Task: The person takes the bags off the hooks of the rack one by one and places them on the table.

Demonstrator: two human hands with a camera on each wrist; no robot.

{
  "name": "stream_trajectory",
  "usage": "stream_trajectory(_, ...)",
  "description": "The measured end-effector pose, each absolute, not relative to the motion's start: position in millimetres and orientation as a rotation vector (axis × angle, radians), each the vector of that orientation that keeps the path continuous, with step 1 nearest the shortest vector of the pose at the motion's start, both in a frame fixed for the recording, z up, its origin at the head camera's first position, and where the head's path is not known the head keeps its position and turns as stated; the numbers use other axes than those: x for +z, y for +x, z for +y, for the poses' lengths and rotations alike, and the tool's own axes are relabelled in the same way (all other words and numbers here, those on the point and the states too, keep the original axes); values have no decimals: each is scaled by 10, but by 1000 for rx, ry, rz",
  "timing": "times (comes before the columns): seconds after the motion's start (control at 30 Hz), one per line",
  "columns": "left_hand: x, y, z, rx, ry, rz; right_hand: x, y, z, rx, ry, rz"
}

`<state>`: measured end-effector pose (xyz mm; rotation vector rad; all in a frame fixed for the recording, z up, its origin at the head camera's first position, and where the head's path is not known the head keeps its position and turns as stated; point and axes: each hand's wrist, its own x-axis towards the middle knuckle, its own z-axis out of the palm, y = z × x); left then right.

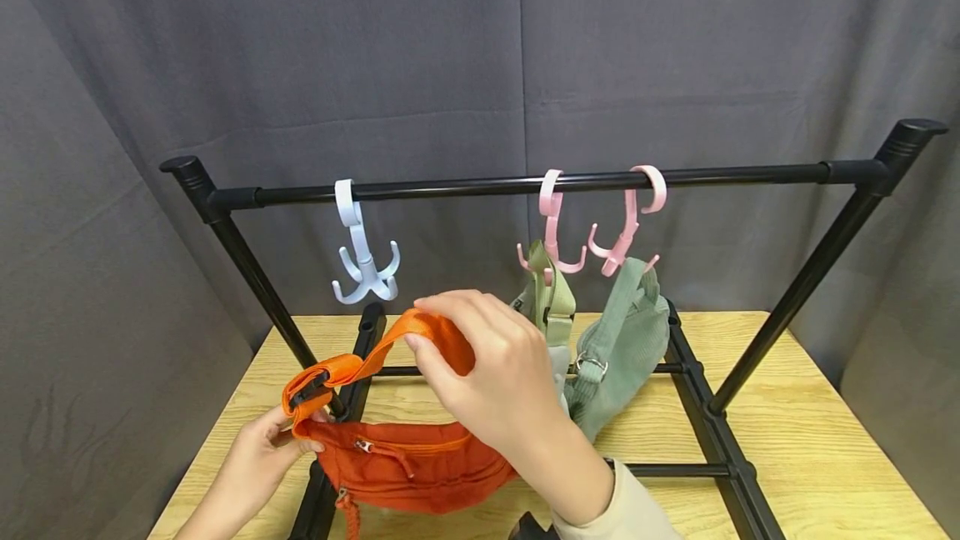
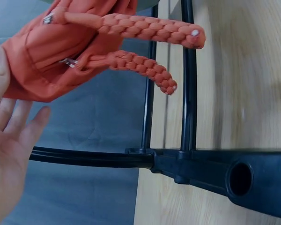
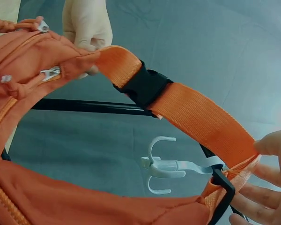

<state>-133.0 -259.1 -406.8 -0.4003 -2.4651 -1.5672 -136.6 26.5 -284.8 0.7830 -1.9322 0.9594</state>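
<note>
An orange-red waist bag (image 1: 420, 467) hangs between my two hands above the rack's base. My left hand (image 1: 251, 465) pinches the bag's left end, just below a black buckle (image 3: 145, 86). In the left wrist view that hand's thumb and fingers lie around the bag's corner, beside two braided zipper pulls (image 2: 150, 30). My right hand (image 1: 498, 361) pinches the orange strap (image 3: 196, 115) between thumb and fingers, lifting it into an arch over the bag. A light blue four-pronged hook (image 1: 365, 261) hangs on the bar behind the strap.
A black rack bar (image 1: 465, 187) crosses the scene above a wooden table (image 1: 810, 440). Two pink hooks (image 1: 552, 223) hang on its right half, with a light green bag (image 1: 553, 298) and a grey-green corduroy bag (image 1: 626, 348). Sloping posts (image 1: 806, 273) stand at both sides.
</note>
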Motion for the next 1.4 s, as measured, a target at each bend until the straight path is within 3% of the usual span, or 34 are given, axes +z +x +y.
stream_trajectory(0.17, -4087, -1358, -2610, -1654, -511, -2325, -2868, -1390, 275, 943, 756, -1955)
stream_trajectory(1.13, -3780, -1325, -2597, -2050, -221, -1726, -3105, -1352, 346, 884, 724, -2083)
stream_trajectory(1.4, -3725, -1349, -2596, -2208, -267, -1503, -3222, -1328, 340, 833, 725, -2105)
